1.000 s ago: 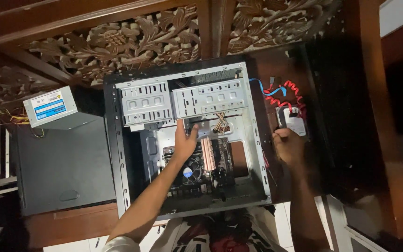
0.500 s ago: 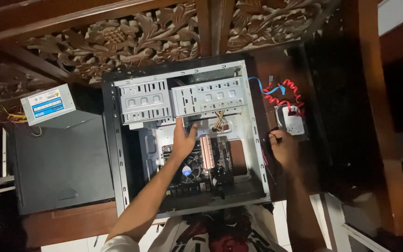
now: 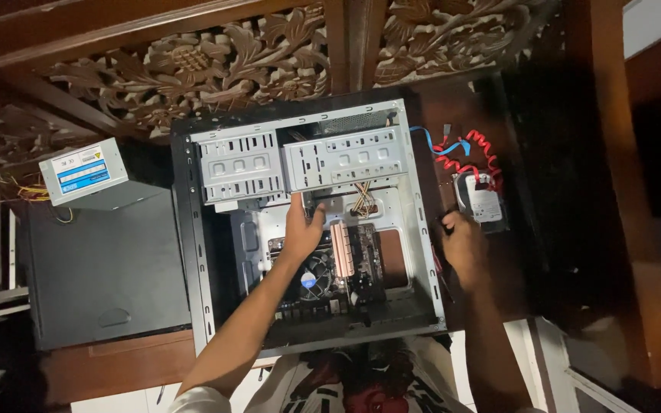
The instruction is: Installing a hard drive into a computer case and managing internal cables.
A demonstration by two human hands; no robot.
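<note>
Plainly, label by label:

Computer case point(image 3: 193, 252): an open tower lies on its side, filling the middle of the view, its side panel off and its inside facing up.

Left hand point(image 3: 300, 226): it reaches into the case, fingers spread and pressed flat just below the drive cages point(image 3: 300, 164). Nothing shows in its grip, though the palm side is turned away and cannot be seen.

Right hand point(image 3: 464, 245): it rests outside the case, just beside the right wall. The fingers curl inward around something dark and thin at their tips; what that is cannot be made out in the shadow.

Motherboard point(image 3: 350, 268): it sits in the lower half of the case, with a round cooler fan point(image 3: 317, 274) partly covered by the left forearm. The board's lower edge sinks into darkness.

Hard drive point(image 3: 482, 203): it lies on the wood just right of the case, near the right hand but apart from it.

Cables point(image 3: 468, 153): 1 blue and several red ones loop above the drive; their ends are lost in the dark.

Power supply point(image 3: 82, 176): a grey box stands left of the case, on the corner of a black panel point(image 3: 105, 275), with yellow wires trailing off behind it.

Carved wood point(image 3: 216, 69): it runs along the top, cut off by the frame.

Right side: too dark to read beyond a wooden post.
</note>
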